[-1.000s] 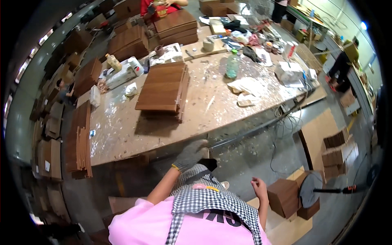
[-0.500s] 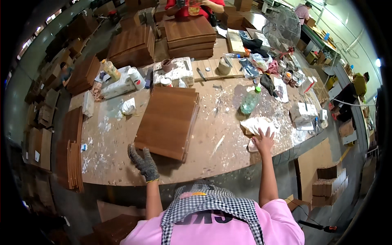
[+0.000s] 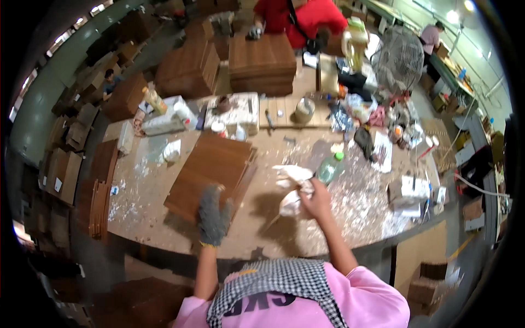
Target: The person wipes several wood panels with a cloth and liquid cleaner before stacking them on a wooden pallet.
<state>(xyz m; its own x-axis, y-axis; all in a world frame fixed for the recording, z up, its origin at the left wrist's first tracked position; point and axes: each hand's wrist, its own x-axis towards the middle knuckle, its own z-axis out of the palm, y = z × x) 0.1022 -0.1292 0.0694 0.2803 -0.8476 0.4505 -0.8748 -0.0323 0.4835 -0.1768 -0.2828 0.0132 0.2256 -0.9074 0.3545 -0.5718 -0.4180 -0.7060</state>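
A stack of brown boards (image 3: 202,164) lies flat on the left part of a flecked table (image 3: 372,202), a crumpled white rag (image 3: 294,175) just to its right, as we look down past a checked apron (image 3: 290,268). The boards are out of line along their right side, and we judge that an uneven push from the gloved left hand (image 3: 213,216) could slide the upper ones further askew. The rag hangs loose near a green-capped bottle (image 3: 328,169); a careless swing, we think, could knock the bottle over, while grit caught in the cloth could scratch the boards. The stack's long axis runs away from the apron, its far end slanting right; the limp rag shows us no clear axis, though its folds trail left of the fingers. The left hand is over the stack's near end, thumb apart from fingers that point away from the apron; blur leaves us unable to tell whether it presses or hovers. The bare right hand (image 3: 316,200) clutches the rag's right side. Farther out, we find a co-worker in red (image 3: 320,22) behind a taller stack (image 3: 261,60), with a round fan (image 3: 401,57) to the right.
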